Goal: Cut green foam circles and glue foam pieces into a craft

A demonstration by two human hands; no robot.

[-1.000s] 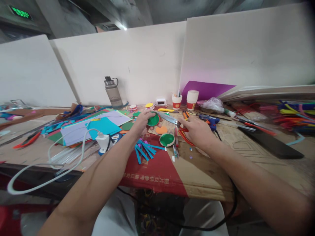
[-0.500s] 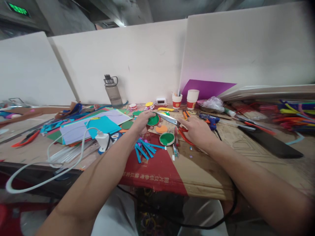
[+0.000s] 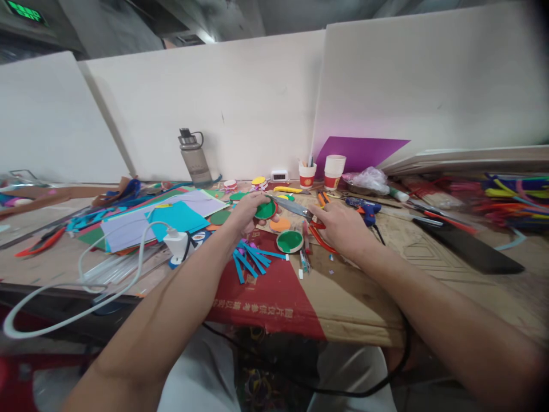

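A brown-and-red printed cardboard sheet (image 3: pixel 274 312) covers part of the beige worktable (image 3: pixel 38 268); narrow bright-blue paper strips (image 3: pixel 247 264) and a round, green-centred, pale-rimmed disc (image 3: pixel 290 241) lie on it. To its left lies a spread of overlapping coloured paper sheets (image 3: pixel 178 220).

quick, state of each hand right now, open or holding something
Left hand: closed, holding a green round piece.
Right hand: closed on the handles of the scissors.

A green sign (image 3: pixel 24 11), high and left beyond the left hand (image 3: pixel 250 210), read EXIT; nearer than that grip, red-printed cardboard (image 3: pixel 270 300) bore inverted Chinese characters, apparently 图片仅供参考.
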